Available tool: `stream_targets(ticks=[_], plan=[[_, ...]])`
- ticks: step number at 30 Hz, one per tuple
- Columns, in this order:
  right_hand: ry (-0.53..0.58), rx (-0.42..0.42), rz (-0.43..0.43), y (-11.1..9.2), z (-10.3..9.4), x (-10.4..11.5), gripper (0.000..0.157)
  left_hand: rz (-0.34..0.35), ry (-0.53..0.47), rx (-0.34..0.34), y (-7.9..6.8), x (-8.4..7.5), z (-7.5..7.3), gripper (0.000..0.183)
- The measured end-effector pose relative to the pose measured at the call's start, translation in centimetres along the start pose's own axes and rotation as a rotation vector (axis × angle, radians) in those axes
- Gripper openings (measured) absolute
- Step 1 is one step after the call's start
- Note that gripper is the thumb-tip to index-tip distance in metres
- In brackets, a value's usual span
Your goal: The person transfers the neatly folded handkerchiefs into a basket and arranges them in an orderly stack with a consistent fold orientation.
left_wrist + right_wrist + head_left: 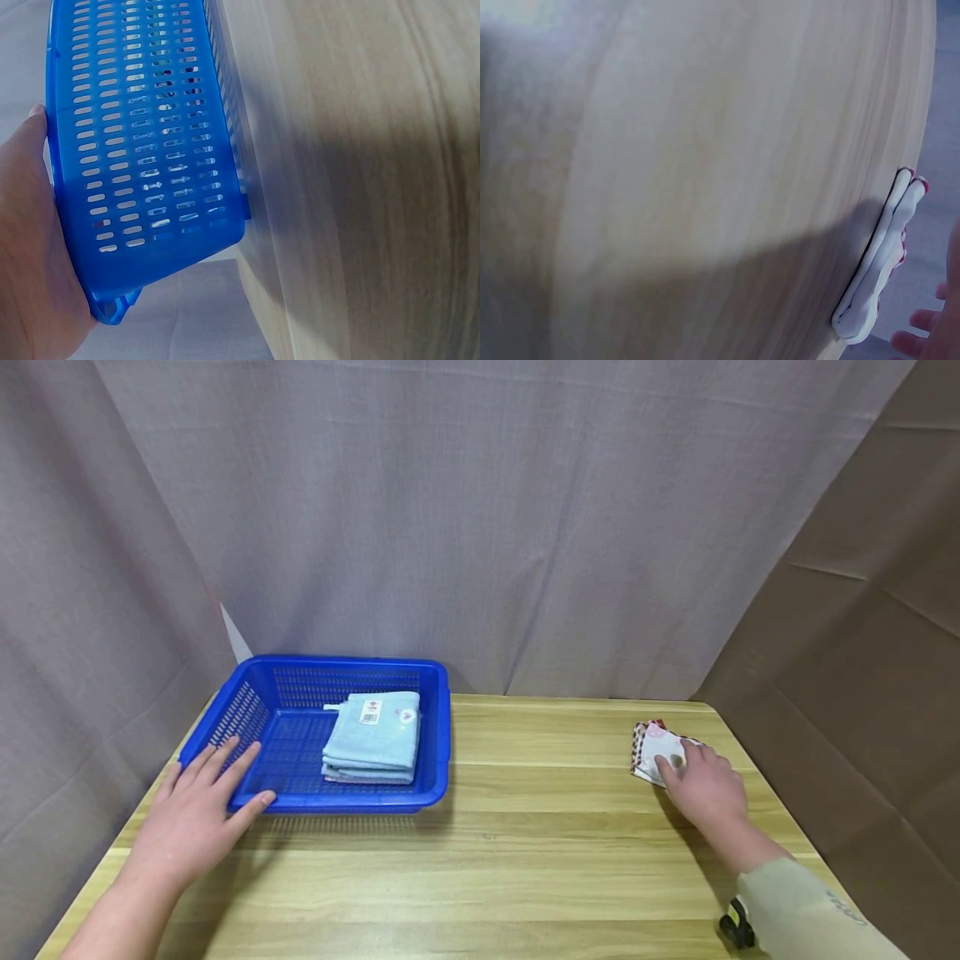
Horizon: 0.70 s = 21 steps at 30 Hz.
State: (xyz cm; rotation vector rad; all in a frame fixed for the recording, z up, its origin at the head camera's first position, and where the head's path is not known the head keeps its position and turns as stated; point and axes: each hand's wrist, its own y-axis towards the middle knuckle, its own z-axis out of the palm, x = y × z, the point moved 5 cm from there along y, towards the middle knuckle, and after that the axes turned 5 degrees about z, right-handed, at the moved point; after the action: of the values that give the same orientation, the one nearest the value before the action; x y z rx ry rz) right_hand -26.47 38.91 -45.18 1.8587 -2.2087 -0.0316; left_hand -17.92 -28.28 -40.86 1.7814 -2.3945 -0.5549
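Observation:
My left hand (187, 827), its fingers spread, lies at the near left corner of a blue plastic basket (337, 804). The left wrist view shows that hand (34, 262) along the basket's outer rim. Inside the basket, towards its right side, sits a stack of folded light blue towels (371, 747) with a white label on top. Over at the right, my right hand (708, 787) hovers above a folded white cloth (651, 748) with pink print and a dark checked edge. In the right wrist view, its loosely bent fingers (909, 343) look apart from the folded cloth (881, 259).
The basket and the cloth stand on a wooden table (525, 860). A grey curtain (510, 527) hangs behind and to the left, and a brown panel (862, 693) borders the right side. A small black and yellow object (737, 925) is by the right sleeve.

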Motion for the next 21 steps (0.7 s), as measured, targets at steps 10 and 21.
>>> stream_targets(ticks=[10,21], plan=[[0.028,0.094,0.114,0.8,0.4,-2.3,0.085,-0.001,0.007,0.009,0.0,0.0,0.0,0.071],[0.077,0.208,0.213,1.3,0.7,-4.1,0.091,0.000,0.010,0.009,0.1,0.0,0.1,0.071]])
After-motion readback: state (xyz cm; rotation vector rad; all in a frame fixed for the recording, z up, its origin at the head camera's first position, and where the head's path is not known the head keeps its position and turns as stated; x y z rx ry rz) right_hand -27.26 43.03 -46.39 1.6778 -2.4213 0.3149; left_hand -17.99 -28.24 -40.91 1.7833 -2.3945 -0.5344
